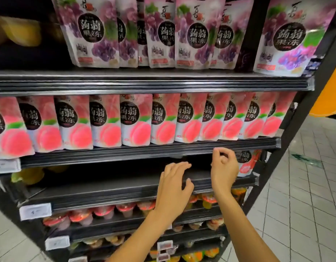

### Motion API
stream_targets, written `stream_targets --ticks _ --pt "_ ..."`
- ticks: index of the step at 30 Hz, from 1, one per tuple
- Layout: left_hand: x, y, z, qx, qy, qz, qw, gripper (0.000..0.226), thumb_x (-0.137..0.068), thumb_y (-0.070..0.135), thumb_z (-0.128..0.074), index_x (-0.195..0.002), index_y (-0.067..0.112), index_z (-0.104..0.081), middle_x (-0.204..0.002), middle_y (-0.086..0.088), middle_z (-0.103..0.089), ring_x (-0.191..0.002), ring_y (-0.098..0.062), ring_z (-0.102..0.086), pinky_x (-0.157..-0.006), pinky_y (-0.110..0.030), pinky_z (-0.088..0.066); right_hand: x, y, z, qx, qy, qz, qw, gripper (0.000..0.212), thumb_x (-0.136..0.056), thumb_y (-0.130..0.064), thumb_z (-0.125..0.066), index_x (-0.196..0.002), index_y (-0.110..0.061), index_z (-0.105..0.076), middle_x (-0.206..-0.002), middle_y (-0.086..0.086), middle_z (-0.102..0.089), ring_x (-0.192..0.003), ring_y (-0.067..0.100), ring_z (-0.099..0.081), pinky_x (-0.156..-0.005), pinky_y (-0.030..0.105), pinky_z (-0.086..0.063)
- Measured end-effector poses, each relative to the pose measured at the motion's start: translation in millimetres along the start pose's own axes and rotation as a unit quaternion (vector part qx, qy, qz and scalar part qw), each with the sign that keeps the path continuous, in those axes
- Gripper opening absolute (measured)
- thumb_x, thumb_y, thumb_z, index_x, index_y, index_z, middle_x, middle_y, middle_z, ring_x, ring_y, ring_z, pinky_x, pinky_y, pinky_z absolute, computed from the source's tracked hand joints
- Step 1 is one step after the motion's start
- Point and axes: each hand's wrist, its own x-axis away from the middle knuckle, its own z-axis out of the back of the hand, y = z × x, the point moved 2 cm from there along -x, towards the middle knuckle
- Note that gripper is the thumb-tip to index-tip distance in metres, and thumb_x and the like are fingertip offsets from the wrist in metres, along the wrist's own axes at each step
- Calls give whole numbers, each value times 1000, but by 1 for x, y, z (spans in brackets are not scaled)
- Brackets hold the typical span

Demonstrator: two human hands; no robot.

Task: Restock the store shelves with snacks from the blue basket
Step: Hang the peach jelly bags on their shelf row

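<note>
Shelving [144,84] fills the view, with grape pouches [197,33] along its top level and peach pouches [135,120] across the next. At the front edge of the third shelf [106,191], the left hand [173,188] spreads relaxed, empty fingers. The right hand [224,167] curls its fingers on nothing. One red pouch [246,163] stands at that shelf's right end.

— What lies to the right of the right hand [224,167]?
— A pale tiled floor [305,205], its joints running aslant.
— And above it?
— An orange panel [329,95], past the black shelving unit [290,137].
— And to the left of the left hand [172,190]?
— White price tags [35,211] on dark shelf rails [106,197], with more pale tile below.
</note>
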Motion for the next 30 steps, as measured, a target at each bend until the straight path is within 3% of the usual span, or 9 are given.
stream_targets --ticks 4,8,10,13,16,20,24,27,30 --pt "53 -50 -22 97 -17 123 988 31 -90 26 -53 -120 34 -58 -111 36 -47 -111 15 -45 -93 -3 -33 49 54 3 9 -41 -43 998 4 -93 -29 -62 -90 -27 -62 -68 11 -64 -62 25 -60 -60 39 -49" --pt "128 -110 -53 157 -74 254 952 22 -91 5 -59 -110 16 -64 -106 0 -66 -90 -8 -62 -79 -13 -48 114 134 19 65 -143 -125 980 9 -94 -18 -63 -87 -12 -64 -75 22 -63 -63 29 -57 -62 42 -49" --pt "172 -143 -71 167 -88 292 938 19 -90 -4 -59 -100 12 -65 -93 4 -69 -81 3 -64 -67 -6 -46 151 179 32 113 -178 -173 962 10 -94 -16 -62 -85 -12 -64 -71 16 -64 -60 14 -58 -61 32 -50" --pt "249 -202 -114 131 -151 383 902 20 -90 1 -62 -109 3 -67 -108 -9 -70 -101 -19 -66 -87 -33 -53 211 255 54 160 -216 -230 935 15 -93 -5 -62 -78 -5 -62 -64 11 -62 -51 2 -54 -53 18 -45" --pt "325 -258 -156 105 -199 467 855 23 -89 5 -61 -111 0 -68 -106 -19 -69 -100 -31 -66 -89 -43 -51 272 332 73 212 -252 -295 897 13 -91 4 -61 -79 8 -60 -71 18 -61 -54 1 -53 -55 13 -43" --pt "410 -335 -218 59 -272 481 831 20 -90 15 -63 -106 5 -69 -107 -14 -72 -100 -31 -67 -85 -39 -53 334 447 83 311 -280 -359 834 13 -91 -4 -62 -79 -9 -62 -72 9 -63 -66 21 -58 -54 21 -40" --pt "485 -407 -279 30 -315 518 795 28 -94 24 -61 -115 6 -64 -113 -9 -70 -101 -28 -66 -81 -32 -52 380 559 82 362 -313 -377 793 15 -89 0 -58 -81 -8 -67 -77 9 -64 -73 22 -58 -63 24 -40" --pt "534 -456 -327 41 -299 592 747 25 -92 16 -63 -107 -4 -65 -109 -22 -69 -102 -35 -65 -86 -42 -50 405 637 71 382 -350 -366 773 15 -88 4 -59 -82 -3 -72 -77 8 -65 -69 19 -56 -56 20 -38" --pt "568 -502 -371 32 -265 658 704 38 -93 26 -63 -117 -4 -61 -121 -22 -63 -112 -37 -60 -93 -40 -48 423 712 61 416 -378 -366 742 23 -88 -3 -61 -70 -17 -64 -80 8 -63 -78 25 -59 -62 27 -33"
